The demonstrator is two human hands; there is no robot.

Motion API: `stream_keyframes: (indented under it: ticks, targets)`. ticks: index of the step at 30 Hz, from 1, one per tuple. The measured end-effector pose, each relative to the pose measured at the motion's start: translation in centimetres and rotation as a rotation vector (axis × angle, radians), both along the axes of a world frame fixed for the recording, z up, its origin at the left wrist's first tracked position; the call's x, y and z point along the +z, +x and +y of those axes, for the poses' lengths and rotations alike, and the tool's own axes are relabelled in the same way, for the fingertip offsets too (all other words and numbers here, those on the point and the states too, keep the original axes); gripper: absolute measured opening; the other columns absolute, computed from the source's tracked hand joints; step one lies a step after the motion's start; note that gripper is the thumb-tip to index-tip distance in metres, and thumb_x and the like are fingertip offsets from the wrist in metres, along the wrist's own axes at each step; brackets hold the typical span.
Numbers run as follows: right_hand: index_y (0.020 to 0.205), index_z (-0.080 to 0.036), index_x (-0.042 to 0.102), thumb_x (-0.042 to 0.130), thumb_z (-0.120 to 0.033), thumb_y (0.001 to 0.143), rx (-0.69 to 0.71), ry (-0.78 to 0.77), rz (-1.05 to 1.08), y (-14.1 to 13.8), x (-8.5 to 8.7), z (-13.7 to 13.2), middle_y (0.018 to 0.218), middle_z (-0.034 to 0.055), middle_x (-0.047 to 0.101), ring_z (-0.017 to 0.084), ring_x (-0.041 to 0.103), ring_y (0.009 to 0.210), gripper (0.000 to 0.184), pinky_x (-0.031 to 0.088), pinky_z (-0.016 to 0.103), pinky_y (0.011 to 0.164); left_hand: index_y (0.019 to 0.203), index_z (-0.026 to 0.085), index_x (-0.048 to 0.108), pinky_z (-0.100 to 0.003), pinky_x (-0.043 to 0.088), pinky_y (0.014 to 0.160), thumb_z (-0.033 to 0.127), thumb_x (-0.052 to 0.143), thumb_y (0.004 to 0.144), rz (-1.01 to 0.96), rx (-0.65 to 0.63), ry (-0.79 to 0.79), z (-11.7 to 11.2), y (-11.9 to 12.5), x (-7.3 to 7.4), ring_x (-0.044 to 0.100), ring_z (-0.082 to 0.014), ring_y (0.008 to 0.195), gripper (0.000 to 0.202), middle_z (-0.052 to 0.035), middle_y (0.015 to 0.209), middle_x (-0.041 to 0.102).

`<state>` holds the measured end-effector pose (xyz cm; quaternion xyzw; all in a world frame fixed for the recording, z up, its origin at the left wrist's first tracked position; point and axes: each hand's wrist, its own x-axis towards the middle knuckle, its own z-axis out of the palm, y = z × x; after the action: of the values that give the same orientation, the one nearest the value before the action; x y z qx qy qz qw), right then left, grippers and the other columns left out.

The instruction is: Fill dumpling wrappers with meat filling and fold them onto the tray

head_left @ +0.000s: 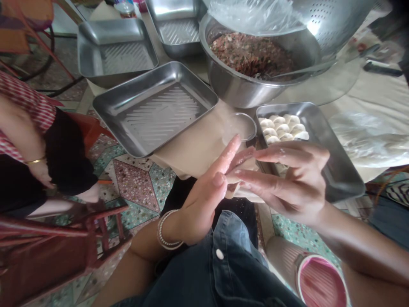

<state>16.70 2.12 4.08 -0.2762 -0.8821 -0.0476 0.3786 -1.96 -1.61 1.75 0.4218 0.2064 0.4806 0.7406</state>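
My left hand (204, 198) and my right hand (287, 179) meet in front of me over my lap. Between them sits a pale dough wrapper (238, 189), mostly hidden by the fingers. The left palm cradles it with fingers stretched upward. My right fingers press along its top edge. Just beyond them lies a steel tray (338, 170) with several white folded dumplings (283, 128) at its far end. A small clear dish (239, 126) stands beside that tray.
An empty ridged steel tray (153, 106) lies to the left, two more trays (115, 49) behind it. A big steel bowl of minced filling (252, 55) stands at the back with a colander (332, 21). Another person's arm (28, 128) is at the left. A pink stool (316, 281) is low right.
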Motion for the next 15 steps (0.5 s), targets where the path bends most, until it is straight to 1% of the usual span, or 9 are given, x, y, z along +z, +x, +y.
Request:
stream_keyframes:
  ticks: [2, 4, 6, 8, 9, 10, 12, 13, 15]
  targets:
    - [0.111, -0.032, 0.067, 0.067, -0.027, 0.084, -0.011, 0.019, -0.03, 0.0, 0.2, 0.0, 0.104, -0.0005, 0.06, 0.019, 0.059, 0.099, 0.027, 0.047, 0.037, 0.079, 0.15, 0.034, 0.025, -0.044, 0.027, 0.119, 0.051, 0.038, 0.096, -0.084, -0.008, -0.068, 0.1, 0.1, 0.3, 0.03, -0.026, 0.143, 0.058, 0.0003, 0.153, 0.039]
    - [0.106, -0.029, 0.068, 0.067, -0.027, 0.084, -0.039, 0.064, -0.022, 0.0, 0.3, 0.0, 0.097, 0.0003, 0.061, 0.02, 0.058, 0.098, 0.022, 0.044, 0.039, 0.078, 0.149, 0.03, 0.027, -0.046, 0.032, 0.116, 0.051, 0.041, 0.094, -0.208, 0.005, -0.172, 0.3, 0.6, 0.5, 0.036, -0.0273, 0.14, 0.06, -0.0025, 0.149, 0.044]
    - [0.098, -0.027, 0.07, 0.067, -0.027, 0.084, -0.105, 0.077, 0.014, -0.2, 0.6, 0.0, 0.092, 0.0012, 0.061, 0.021, 0.058, 0.097, 0.014, 0.042, 0.04, 0.079, 0.146, 0.026, 0.033, -0.047, 0.03, 0.117, 0.053, 0.042, 0.092, -0.302, 0.02, -0.296, 0.5, 1.4, 0.3, 0.038, -0.0282, 0.139, 0.061, -0.005, 0.148, 0.046]
    - [0.091, -0.025, 0.069, 0.066, -0.028, 0.084, -0.204, 0.045, 0.05, -0.5, 0.7, 0.1, 0.09, 0.0023, 0.061, 0.023, 0.058, 0.098, 0.008, 0.041, 0.044, 0.082, 0.141, 0.022, 0.04, -0.046, 0.026, 0.119, 0.057, 0.044, 0.089, -0.363, 0.047, -0.371, 0.5, 2.6, -0.1, 0.033, -0.0281, 0.142, 0.063, -0.006, 0.15, 0.042]
    - [0.09, -0.025, 0.07, 0.066, -0.029, 0.085, -0.257, 0.028, 0.065, -0.6, 0.8, 0.1, 0.089, 0.0029, 0.061, 0.024, 0.057, 0.1, 0.007, 0.04, 0.046, 0.084, 0.139, 0.022, 0.043, -0.044, 0.024, 0.121, 0.058, 0.044, 0.088, -0.396, 0.072, -0.38, 0.4, 3.2, -0.5, 0.029, -0.0269, 0.144, 0.062, -0.0047, 0.152, 0.039]
    - [0.089, -0.025, 0.07, 0.065, -0.03, 0.085, -0.304, 0.007, 0.072, -0.7, 0.8, 0.2, 0.09, 0.0036, 0.062, 0.026, 0.057, 0.101, 0.008, 0.039, 0.049, 0.087, 0.136, 0.024, 0.046, -0.042, 0.022, 0.122, 0.058, 0.043, 0.088, -0.425, 0.125, -0.369, 0.3, 3.8, -0.8, 0.024, -0.0246, 0.146, 0.059, -0.0019, 0.153, 0.037]
    - [0.092, -0.027, 0.07, 0.065, -0.028, 0.085, -0.338, -0.03, 0.075, -0.8, 0.8, 0.4, 0.092, 0.0039, 0.064, 0.028, 0.057, 0.103, 0.009, 0.037, 0.053, 0.091, 0.126, 0.03, 0.054, -0.038, 0.02, 0.122, 0.057, 0.047, 0.086, -0.466, 0.196, -0.299, -0.2, 4.7, -1.3, 0.02, -0.0213, 0.147, 0.049, 0.0052, 0.153, 0.037]
    - [0.095, -0.028, 0.07, 0.066, -0.026, 0.084, -0.322, -0.05, 0.078, -0.8, 0.7, 0.6, 0.093, 0.0033, 0.065, 0.028, 0.058, 0.104, 0.011, 0.037, 0.053, 0.092, 0.121, 0.032, 0.057, -0.038, 0.02, 0.122, 0.056, 0.048, 0.086, -0.476, 0.205, -0.279, -0.4, 5.0, -1.4, 0.02, -0.0208, 0.147, 0.044, 0.0078, 0.152, 0.039]
    - [0.104, -0.032, 0.069, 0.068, -0.022, 0.082, -0.242, -0.102, 0.102, -0.7, 0.7, 0.7, 0.095, 0.0013, 0.068, 0.026, 0.059, 0.104, 0.024, 0.041, 0.052, 0.093, 0.115, 0.035, 0.06, -0.04, 0.021, 0.121, 0.056, 0.05, 0.085, -0.476, 0.2, -0.266, -0.7, 5.3, -1.4, 0.024, -0.0215, 0.146, 0.038, 0.0093, 0.148, 0.043]
